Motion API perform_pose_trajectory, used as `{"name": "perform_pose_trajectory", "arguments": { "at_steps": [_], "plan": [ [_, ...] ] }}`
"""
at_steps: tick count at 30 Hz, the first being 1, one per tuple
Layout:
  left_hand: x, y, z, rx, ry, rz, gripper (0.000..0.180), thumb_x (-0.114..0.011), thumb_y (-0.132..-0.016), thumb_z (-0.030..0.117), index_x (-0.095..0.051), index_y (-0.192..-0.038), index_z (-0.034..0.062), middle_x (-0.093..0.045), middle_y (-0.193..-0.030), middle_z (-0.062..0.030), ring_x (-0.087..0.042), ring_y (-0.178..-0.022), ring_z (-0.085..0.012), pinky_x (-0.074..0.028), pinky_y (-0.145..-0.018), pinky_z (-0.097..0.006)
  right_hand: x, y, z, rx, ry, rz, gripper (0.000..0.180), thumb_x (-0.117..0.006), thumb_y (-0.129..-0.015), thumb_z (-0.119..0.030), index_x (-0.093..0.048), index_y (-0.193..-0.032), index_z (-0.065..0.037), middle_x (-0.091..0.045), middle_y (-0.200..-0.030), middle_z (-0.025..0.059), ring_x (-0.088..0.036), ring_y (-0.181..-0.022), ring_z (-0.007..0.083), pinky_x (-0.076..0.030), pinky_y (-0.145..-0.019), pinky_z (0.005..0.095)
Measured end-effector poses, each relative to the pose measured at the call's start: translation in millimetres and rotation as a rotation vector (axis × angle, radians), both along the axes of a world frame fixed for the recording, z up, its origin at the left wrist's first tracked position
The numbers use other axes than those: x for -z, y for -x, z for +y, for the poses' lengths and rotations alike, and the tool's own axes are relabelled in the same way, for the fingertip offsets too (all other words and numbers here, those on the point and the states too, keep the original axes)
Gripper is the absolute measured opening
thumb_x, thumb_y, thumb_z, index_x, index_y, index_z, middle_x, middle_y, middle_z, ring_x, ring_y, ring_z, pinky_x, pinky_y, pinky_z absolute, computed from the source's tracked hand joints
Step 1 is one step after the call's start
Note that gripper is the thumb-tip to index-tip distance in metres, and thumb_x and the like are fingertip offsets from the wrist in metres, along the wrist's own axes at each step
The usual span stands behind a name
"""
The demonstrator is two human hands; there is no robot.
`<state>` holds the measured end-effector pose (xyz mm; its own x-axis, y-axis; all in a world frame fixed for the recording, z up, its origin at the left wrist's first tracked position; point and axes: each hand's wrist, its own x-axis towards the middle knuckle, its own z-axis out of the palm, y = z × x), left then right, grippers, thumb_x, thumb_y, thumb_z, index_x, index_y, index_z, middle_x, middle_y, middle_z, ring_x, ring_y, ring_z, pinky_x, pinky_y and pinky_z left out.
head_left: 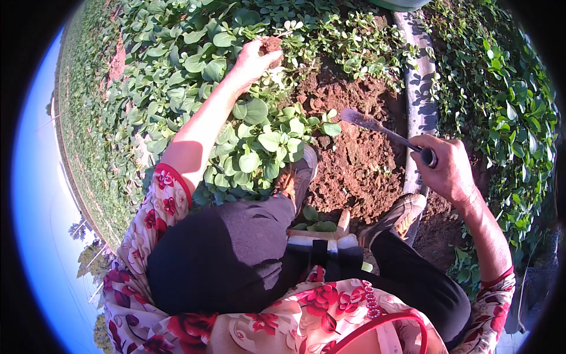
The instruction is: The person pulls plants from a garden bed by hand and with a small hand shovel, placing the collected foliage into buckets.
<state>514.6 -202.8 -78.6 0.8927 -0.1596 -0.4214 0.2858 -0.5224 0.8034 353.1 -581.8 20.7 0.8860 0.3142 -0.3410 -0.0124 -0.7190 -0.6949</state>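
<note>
My left hand point(253, 64) reaches out over the leafy plants at the upper middle. Its fingers are closed round a clod of reddish soil point(271, 45), with a small green-leaved weed sticking out beside it. My right hand point(448, 168) grips the dark handle of a narrow hand trowel point(368, 123). The trowel's flat blade points left, above loose brown soil point(354, 171). Broad-leaved green plants point(253, 141) grow close below my left hand. Low small-leaved weeds point(359, 44) spread to its right.
A pale flat irrigation hose point(421, 88) runs along the row, left of my right hand. At the top edge shows part of a green container point(401, 5). My shoes point(303, 171) stand either side of the bare soil. Denser plants point(513, 118) fill the right side.
</note>
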Motion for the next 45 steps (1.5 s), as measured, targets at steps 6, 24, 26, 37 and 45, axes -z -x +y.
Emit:
{"name": "perform_pose_trajectory", "arguments": {
  "at_steps": [6,24,26,37,45],
  "plan": [
    [-3.6,-0.6,-10.6,0.526,-0.465,-0.097,0.037,-0.056,-0.082,0.010,-0.059,-0.119,0.0098,-0.065,-0.095,-0.0136,-0.065,-0.084,-0.0238,-0.052,-0.076,-0.038,16.6,-33.8,52.2,-0.154,0.079,-0.066,0.020,-0.063,-0.076,-0.015,-0.066,-0.096,-0.013,-0.065,-0.068,0.0130,-0.066,-0.064,0.0318,-0.054,-0.061,0.0415],
    [15.6,44.7,2.2,0.687,-0.819,-0.430,0.045,-0.057,-0.075,-0.002,-0.045,-0.117,0.0063,-0.050,-0.096,-0.0187,-0.063,-0.077,-0.0359,-0.053,-0.062,-0.046,100.8,-33.7,182.4,0.240,0.060,-0.052,0.025,-0.065,-0.077,-0.015,-0.068,-0.101,-0.014,-0.067,-0.071,0.0121,-0.068,-0.066,0.0276,-0.055,-0.064,0.0372],
    [13.7,36.2,2.0,0.686,-0.838,-0.411,0.044,-0.057,-0.075,-0.003,-0.045,-0.117,0.0061,-0.050,-0.095,-0.0187,-0.064,-0.079,-0.0353,-0.053,-0.062,-0.045,99.8,-37.0,184.2,0.103,0.186,-0.136,0.027,-0.066,-0.077,-0.014,-0.067,-0.103,-0.014,-0.068,-0.072,0.0099,-0.068,-0.065,0.0267,-0.055,-0.063,0.0366],
    [-1.8,29.9,34.9,0.738,-0.891,-0.230,0.026,-0.065,-0.081,0.014,-0.053,-0.101,0.0034,-0.053,-0.103,-0.0222,-0.063,-0.087,-0.0355,-0.054,-0.073,-0.045,51.6,-16.6,140.2,0.151,0.021,0.064,0.025,-0.065,-0.074,-0.013,-0.070,-0.099,-0.013,-0.065,-0.065,0.0128,-0.067,-0.062,0.0276,-0.054,-0.062,0.0383],
    [10.6,43.7,26.4,0.798,-0.968,-0.355,0.027,-0.066,-0.073,0.006,-0.055,-0.097,-0.0002,-0.046,-0.115,-0.0230,-0.062,-0.086,-0.0338,-0.055,-0.072,-0.044,98.4,-8.1,183.4,0.251,0.021,0.000,0.022,-0.063,-0.078,-0.017,-0.069,-0.100,-0.016,-0.066,-0.068,0.0113,-0.066,-0.062,0.0277,-0.053,-0.062,0.0396]
  ]
}}
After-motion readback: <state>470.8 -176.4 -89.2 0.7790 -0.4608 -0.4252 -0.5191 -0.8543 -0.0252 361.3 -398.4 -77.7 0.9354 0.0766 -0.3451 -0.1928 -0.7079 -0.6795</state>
